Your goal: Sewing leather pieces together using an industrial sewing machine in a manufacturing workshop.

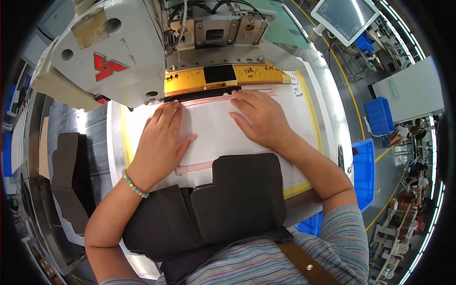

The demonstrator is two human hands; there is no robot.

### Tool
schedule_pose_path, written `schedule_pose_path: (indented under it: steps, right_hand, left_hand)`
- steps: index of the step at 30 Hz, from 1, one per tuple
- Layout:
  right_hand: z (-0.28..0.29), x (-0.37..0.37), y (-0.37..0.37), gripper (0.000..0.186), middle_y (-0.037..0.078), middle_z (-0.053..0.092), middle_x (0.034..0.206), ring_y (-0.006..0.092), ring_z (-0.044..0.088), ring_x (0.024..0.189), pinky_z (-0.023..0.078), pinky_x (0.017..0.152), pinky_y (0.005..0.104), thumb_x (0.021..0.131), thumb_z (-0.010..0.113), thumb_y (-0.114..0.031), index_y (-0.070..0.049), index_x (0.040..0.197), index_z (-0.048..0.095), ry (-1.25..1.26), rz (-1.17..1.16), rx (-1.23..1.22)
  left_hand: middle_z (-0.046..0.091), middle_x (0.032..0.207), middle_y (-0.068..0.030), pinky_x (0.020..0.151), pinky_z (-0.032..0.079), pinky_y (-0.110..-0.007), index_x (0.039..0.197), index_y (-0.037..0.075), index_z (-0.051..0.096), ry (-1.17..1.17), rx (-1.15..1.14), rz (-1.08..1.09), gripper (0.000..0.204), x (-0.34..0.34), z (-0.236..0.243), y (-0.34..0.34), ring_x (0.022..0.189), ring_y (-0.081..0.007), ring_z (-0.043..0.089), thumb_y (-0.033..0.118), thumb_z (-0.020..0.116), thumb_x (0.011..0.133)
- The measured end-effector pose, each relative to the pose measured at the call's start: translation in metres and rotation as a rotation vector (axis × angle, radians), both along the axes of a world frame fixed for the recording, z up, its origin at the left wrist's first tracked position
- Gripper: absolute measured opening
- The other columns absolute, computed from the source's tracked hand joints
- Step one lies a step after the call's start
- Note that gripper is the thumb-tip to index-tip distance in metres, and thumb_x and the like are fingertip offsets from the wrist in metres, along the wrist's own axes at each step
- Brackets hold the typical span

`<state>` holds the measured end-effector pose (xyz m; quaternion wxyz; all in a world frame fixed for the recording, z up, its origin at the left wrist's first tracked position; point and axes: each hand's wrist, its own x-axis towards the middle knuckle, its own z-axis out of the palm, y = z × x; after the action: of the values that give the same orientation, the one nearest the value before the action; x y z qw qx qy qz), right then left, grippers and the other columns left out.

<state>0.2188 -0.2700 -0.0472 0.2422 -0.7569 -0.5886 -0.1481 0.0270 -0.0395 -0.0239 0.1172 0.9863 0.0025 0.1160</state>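
My left hand (164,137) lies flat on a white template sheet (204,128), thumb apart, its fingertips at the left end of a narrow black strip (204,94). My right hand (261,118) rests with fingers stretched out at the strip's other end, thumb held away. Just in front of the strip runs a pink band (209,99) on the sheet. Directly behind is a yellow clamp bar (185,84) with a black patch and handwriting. Dark flat cut pieces (247,190) lie between my forearms, overlapping the sheet's near edge. The parts under my fingertips are hidden.
A large white sewing machine head (90,57) stands at the left, close to my left hand. More dark pieces (71,175) lie on the left side. Blue bins (363,173) stand beyond my right arm, and a screen (346,19) is at the upper right.
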Motion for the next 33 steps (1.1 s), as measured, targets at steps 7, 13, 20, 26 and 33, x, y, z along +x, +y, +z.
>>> schedule_pose_path:
  steps: [7,13,20,26,33]
  right_hand:
    - [0.004,0.003,0.001,0.030,0.013,0.075,0.130,0.0329,0.070,0.123,0.056,0.103,0.0450,0.093,0.080,-0.018,-0.002,0.119,0.078,-0.032,0.007,0.018]
    - [0.006,0.002,0.001,0.021,0.012,0.076,0.114,0.0310,0.071,0.111,0.058,0.094,0.0433,0.091,0.079,-0.017,-0.003,0.106,0.077,-0.099,0.041,0.098]
    - [0.010,-0.006,0.001,0.013,0.007,0.080,0.098,0.0285,0.077,0.094,0.062,0.082,0.0393,0.087,0.084,-0.009,-0.007,0.099,0.080,-0.075,0.301,0.151]
    - [0.028,0.006,-0.005,0.010,0.010,0.081,0.100,0.0321,0.078,0.094,0.063,0.085,0.0421,0.088,0.081,-0.002,-0.004,0.098,0.080,-0.030,0.273,0.165]
    - [0.079,-0.054,0.003,0.020,0.015,0.080,0.107,0.0350,0.076,0.102,0.060,0.091,0.0406,0.093,0.080,-0.005,0.000,0.112,0.080,0.308,0.375,0.053]
  left_hand:
    - [0.054,0.149,-0.0223,0.117,0.047,-0.049,0.144,-0.012,0.056,-0.004,-0.002,-0.008,0.066,0.004,0.003,0.001,0.139,-0.0398,0.054,0.022,0.081,0.094]
    - [0.054,0.151,-0.0211,0.116,0.048,-0.048,0.144,-0.009,0.057,-0.004,-0.006,-0.016,0.064,0.001,0.004,0.001,0.139,-0.0401,0.055,0.022,0.081,0.094]
    - [0.072,0.124,-0.0182,0.104,0.055,-0.047,0.125,-0.002,0.072,-0.032,-0.146,-0.085,0.039,-0.037,0.057,0.002,0.121,-0.0404,0.066,0.015,0.084,0.092]
    - [0.072,0.103,-0.0157,0.087,0.056,-0.044,0.111,0.000,0.075,0.226,-0.254,-0.002,0.030,-0.101,0.109,0.001,0.097,-0.0380,0.069,0.009,0.087,0.085]
    - [0.069,0.107,-0.0142,0.088,0.055,-0.046,0.111,-0.001,0.073,0.254,-0.263,0.035,0.032,-0.143,0.092,0.003,0.101,-0.0381,0.067,0.009,0.087,0.084]
